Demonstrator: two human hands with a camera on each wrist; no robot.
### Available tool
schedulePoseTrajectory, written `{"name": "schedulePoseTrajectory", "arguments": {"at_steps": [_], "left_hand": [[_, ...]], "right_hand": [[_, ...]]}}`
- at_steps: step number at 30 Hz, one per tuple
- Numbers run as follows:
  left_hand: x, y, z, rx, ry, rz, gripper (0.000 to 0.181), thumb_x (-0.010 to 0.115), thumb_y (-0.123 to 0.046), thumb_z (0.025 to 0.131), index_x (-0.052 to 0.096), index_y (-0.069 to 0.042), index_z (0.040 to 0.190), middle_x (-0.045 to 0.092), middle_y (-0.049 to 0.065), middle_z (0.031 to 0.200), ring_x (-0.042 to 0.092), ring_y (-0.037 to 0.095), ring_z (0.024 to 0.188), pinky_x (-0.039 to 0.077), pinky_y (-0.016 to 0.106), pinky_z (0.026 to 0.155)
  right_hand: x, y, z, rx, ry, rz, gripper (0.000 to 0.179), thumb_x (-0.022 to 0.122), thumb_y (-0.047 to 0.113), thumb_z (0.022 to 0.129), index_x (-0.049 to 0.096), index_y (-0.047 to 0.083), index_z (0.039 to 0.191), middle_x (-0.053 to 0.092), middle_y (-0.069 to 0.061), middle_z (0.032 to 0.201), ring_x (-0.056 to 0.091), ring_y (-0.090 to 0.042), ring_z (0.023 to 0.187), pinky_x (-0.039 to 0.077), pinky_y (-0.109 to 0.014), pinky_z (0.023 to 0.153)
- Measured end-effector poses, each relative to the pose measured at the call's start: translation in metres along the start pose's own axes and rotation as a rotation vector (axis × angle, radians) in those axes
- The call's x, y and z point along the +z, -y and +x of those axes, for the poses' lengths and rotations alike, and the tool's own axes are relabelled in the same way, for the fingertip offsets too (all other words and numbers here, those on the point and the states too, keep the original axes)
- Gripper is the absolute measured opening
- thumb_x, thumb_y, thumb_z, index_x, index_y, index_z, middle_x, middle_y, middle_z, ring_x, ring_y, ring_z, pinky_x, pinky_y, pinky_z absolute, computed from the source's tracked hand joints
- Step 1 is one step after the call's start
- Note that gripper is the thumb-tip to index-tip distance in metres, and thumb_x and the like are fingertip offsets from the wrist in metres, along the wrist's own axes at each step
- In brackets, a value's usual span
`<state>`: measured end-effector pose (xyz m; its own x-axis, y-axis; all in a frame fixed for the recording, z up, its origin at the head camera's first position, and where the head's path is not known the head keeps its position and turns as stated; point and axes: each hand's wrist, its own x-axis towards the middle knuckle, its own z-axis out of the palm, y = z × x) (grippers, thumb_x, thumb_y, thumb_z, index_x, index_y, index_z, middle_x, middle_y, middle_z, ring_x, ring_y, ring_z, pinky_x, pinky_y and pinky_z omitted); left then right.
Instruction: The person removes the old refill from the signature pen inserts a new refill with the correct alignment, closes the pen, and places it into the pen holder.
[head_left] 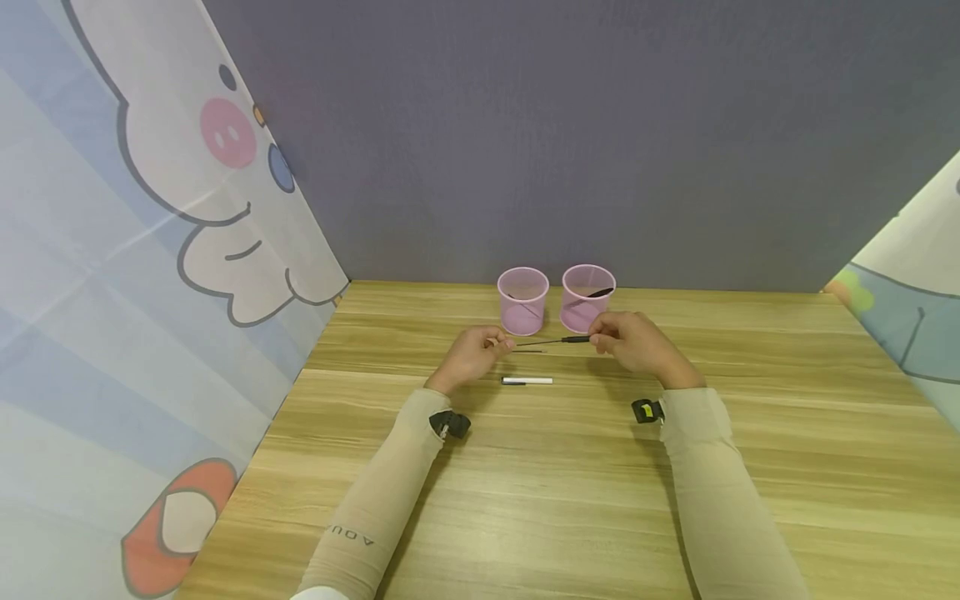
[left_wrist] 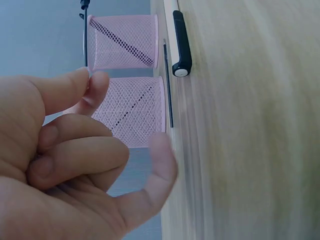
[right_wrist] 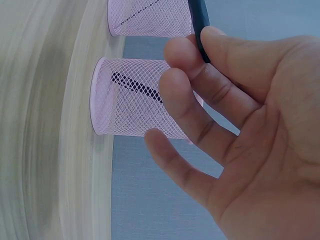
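Note:
Between my hands, close over the table, is a slim black pen barrel [head_left: 575,339] with a thin dark refill [head_left: 540,342] sticking out of its left end. The thumb and fingertips of my right hand [head_left: 633,342] pinch the barrel's right end. My left hand [head_left: 474,354] pinches the refill's far tip between thumb and index finger, its other fingers loosely bent. Just below lies another thin dark refill [left_wrist: 168,90] on the wood. Nearer to me is a white pen piece with a black clip [head_left: 528,381].
Two pink mesh cups stand behind my hands. The left cup [head_left: 522,321] holds a thin rod, the right cup [head_left: 577,317] a thicker black barrel [head_left: 602,292]. A grey panel [head_left: 570,150] rises behind the wooden table [head_left: 555,500], with printed curtains [head_left: 150,250] at the sides.

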<state>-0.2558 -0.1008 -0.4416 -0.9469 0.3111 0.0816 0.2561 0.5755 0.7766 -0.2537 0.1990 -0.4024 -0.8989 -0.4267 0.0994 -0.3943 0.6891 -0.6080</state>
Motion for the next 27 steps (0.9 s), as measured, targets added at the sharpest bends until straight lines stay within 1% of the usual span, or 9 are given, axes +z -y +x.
{"name": "schedulePoseTrajectory", "arguments": {"at_steps": [3, 6, 13, 22, 24, 27], "left_hand": [[-0.0002, -0.0003, 0.0003, -0.005, 0.007, 0.007, 0.022, 0.065, -0.024, 0.102, 0.073, -0.005, 0.094, 0.049, -0.007, 0.058, 0.044, 0.007, 0.052, 0.033, 0.022, 0.047], [-0.001, -0.0013, 0.0003, -0.007, 0.007, 0.013, 0.021, 0.065, -0.024, 0.101, 0.073, -0.006, 0.093, 0.048, -0.007, 0.057, 0.042, 0.006, 0.051, 0.032, 0.021, 0.047], [-0.0047, -0.0048, -0.0008, 0.017, 0.005, 0.021, 0.021, 0.064, -0.021, 0.102, 0.075, -0.004, 0.096, 0.046, -0.006, 0.057, 0.04, 0.008, 0.052, 0.032, 0.023, 0.048], [-0.0069, -0.0047, -0.0009, 0.021, 0.008, 0.054, 0.019, 0.064, -0.023, 0.102, 0.077, -0.009, 0.096, 0.056, -0.003, 0.07, 0.044, 0.009, 0.06, 0.037, 0.023, 0.054], [-0.0069, -0.0046, -0.0006, 0.024, 0.006, 0.054, 0.019, 0.064, -0.022, 0.102, 0.077, -0.009, 0.096, 0.056, -0.003, 0.07, 0.043, 0.009, 0.059, 0.036, 0.023, 0.054], [-0.0066, -0.0048, -0.0003, 0.033, 0.002, 0.055, 0.019, 0.064, -0.021, 0.102, 0.077, -0.008, 0.096, 0.052, -0.004, 0.066, 0.041, 0.008, 0.056, 0.034, 0.023, 0.051]], "right_hand": [[-0.0004, -0.0004, 0.0003, -0.009, -0.001, -0.002, 0.009, 0.061, 0.003, 0.098, 0.069, 0.001, 0.102, 0.072, -0.007, 0.085, 0.065, -0.019, 0.079, 0.048, -0.033, 0.071], [-0.0008, 0.0001, 0.0002, -0.009, 0.0, 0.004, 0.008, 0.062, 0.002, 0.098, 0.069, 0.001, 0.102, 0.072, -0.006, 0.084, 0.065, -0.019, 0.079, 0.048, -0.033, 0.071], [-0.0009, 0.0001, 0.0007, -0.006, -0.001, 0.011, 0.008, 0.062, 0.002, 0.098, 0.068, 0.001, 0.101, 0.072, -0.006, 0.084, 0.065, -0.019, 0.079, 0.049, -0.033, 0.071], [0.0002, -0.001, 0.0012, -0.02, -0.003, 0.001, 0.009, 0.061, 0.003, 0.099, 0.069, 0.0, 0.103, 0.072, -0.005, 0.084, 0.066, -0.019, 0.079, 0.05, -0.034, 0.072], [0.0005, -0.0008, 0.0011, -0.021, 0.0, -0.003, 0.01, 0.061, 0.003, 0.099, 0.069, -0.001, 0.104, 0.072, -0.005, 0.084, 0.065, -0.019, 0.079, 0.05, -0.034, 0.072], [0.0006, -0.0005, 0.0007, -0.019, 0.002, -0.002, 0.011, 0.061, 0.002, 0.099, 0.069, -0.002, 0.104, 0.073, -0.006, 0.085, 0.065, -0.018, 0.078, 0.051, -0.034, 0.072]]}}
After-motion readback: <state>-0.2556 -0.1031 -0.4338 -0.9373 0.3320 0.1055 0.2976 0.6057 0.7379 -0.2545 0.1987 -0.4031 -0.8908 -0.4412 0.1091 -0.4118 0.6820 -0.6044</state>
